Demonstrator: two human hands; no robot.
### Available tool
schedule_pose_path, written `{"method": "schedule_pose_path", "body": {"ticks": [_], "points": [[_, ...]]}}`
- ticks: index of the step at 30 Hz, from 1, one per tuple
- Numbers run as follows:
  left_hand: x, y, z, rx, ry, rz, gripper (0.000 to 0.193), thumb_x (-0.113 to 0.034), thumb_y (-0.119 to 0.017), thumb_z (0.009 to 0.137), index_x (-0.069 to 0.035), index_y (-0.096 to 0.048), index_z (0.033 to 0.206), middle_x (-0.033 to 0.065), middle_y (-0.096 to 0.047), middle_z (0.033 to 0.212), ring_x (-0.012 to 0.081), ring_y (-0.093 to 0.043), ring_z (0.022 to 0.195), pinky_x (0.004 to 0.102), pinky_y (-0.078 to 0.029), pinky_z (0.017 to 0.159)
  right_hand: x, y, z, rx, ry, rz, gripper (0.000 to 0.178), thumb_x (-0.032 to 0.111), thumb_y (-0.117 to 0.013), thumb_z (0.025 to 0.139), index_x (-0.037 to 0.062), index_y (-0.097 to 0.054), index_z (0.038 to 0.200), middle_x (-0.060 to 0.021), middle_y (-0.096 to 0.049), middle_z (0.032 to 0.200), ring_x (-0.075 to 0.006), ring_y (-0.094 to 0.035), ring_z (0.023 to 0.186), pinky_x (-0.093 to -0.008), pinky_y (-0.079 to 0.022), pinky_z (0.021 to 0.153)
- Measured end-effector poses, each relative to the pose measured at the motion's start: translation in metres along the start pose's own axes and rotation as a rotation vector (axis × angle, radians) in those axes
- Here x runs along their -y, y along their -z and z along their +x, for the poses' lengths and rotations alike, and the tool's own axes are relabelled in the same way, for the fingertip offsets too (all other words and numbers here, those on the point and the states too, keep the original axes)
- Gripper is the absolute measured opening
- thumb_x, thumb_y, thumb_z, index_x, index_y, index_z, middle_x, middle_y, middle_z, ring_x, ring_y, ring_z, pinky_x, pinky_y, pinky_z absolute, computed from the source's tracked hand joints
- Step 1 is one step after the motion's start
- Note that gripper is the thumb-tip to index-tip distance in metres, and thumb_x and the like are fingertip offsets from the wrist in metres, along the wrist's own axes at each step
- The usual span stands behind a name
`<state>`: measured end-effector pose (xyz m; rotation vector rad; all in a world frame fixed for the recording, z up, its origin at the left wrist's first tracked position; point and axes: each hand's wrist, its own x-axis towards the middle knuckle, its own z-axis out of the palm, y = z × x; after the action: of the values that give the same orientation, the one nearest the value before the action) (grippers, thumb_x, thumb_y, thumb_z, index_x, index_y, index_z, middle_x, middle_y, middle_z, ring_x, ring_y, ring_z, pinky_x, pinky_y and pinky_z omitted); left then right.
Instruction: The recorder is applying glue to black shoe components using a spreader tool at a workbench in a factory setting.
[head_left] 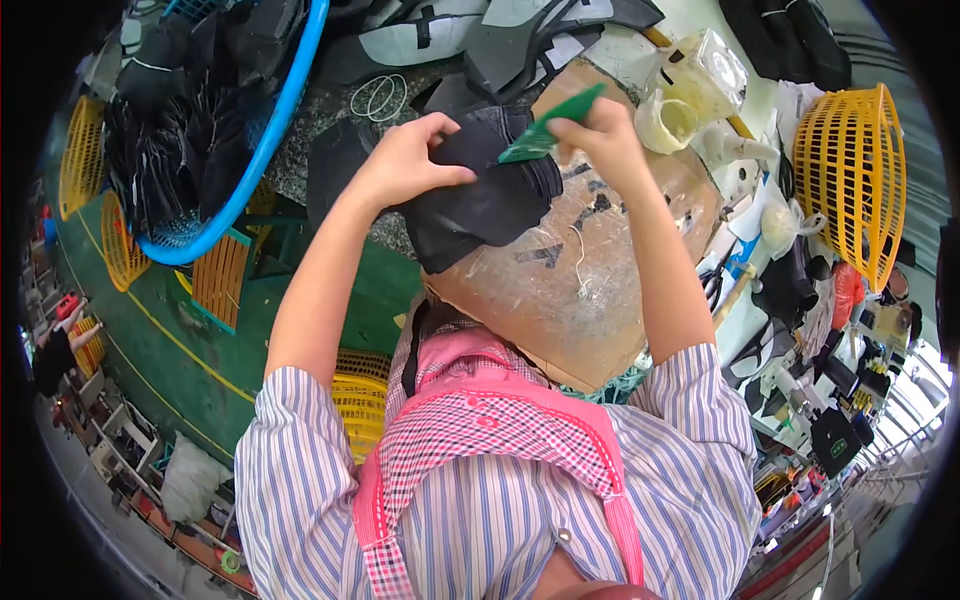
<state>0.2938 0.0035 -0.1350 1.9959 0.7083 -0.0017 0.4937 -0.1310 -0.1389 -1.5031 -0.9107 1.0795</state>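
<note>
A stack of thin black sheet pieces (470, 205) lies on the work table, with layered edges stepped at its right side. My left hand (408, 165) is at the stack's upper left, thumb and fingers apart; the fingertips are close to the black material, and whether they touch it I cannot tell. In my right hand (605, 135) is a flat green spreader (552, 124), pinched between thumb and fingers. Its straight lower edge meets the top of the stack near the stepped edges.
Under the stack's right side is a worn, glue-smeared cardboard sheet (590, 290). Beyond my right hand stands a cream-coated pot (668, 120). A blue-rimmed basket (262, 150) of black pieces is at left, a yellow basket (850, 165) at right. Grey cut pieces (510, 50) lie at the back.
</note>
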Motion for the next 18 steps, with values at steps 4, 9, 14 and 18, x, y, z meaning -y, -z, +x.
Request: {"method": "schedule_pose_path", "body": {"ticks": [4,9,14,18], "points": [[0.008,-0.005,0.000,-0.060,0.052,0.022,0.045,-0.018,-0.072,0.056,-0.002,-0.054,0.095,0.0141,-0.058,0.082,0.0241,-0.056,0.076,0.0310,-0.044,0.069,0.005,-0.026,0.033,-0.045,0.069,-0.012,0.005,0.003,-0.058,0.073,-0.0015,-0.056,0.076,-0.0051,-0.055,0.058,-0.0117,-0.052,0.049,-0.0224,-0.040,0.043],[0.011,-0.008,-0.005,-0.107,0.039,-0.024,0.037,-0.014,-0.071,0.057,-0.001,-0.053,0.087,0.0099,-0.055,0.075,0.0191,-0.053,0.071,0.0285,-0.042,0.065,-0.001,0.018,-0.026,0.189,-0.111,-0.296,0.005,0.004,-0.059,0.072,0.0008,-0.058,0.075,-0.0032,-0.055,0.056,-0.0083,-0.050,0.045,-0.0218,-0.039,0.042],[-0.003,-0.010,-0.011,-0.087,0.082,-0.035,0.025,-0.007,-0.067,0.061,-0.001,-0.049,0.077,0.0072,-0.054,0.071,0.0139,-0.051,0.066,0.0260,-0.041,0.062,0.014,0.018,-0.033,-0.032,0.023,-0.018,0.003,0.004,-0.059,0.071,0.0011,-0.058,0.072,-0.0037,-0.055,0.057,-0.0090,-0.048,0.044,-0.0230,-0.039,0.042],[0.002,0.002,-0.039,0.035,-0.078,-0.578,0.017,0.000,-0.063,0.064,-0.001,-0.051,0.077,0.0061,-0.057,0.075,0.0170,-0.056,0.070,0.0294,-0.042,0.062,-0.004,0.024,-0.048,0.028,-0.168,-0.145,0.002,0.003,-0.059,0.071,0.0006,-0.058,0.071,-0.0032,-0.055,0.055,-0.0080,-0.047,0.043,-0.0210,-0.037,0.041]]}}
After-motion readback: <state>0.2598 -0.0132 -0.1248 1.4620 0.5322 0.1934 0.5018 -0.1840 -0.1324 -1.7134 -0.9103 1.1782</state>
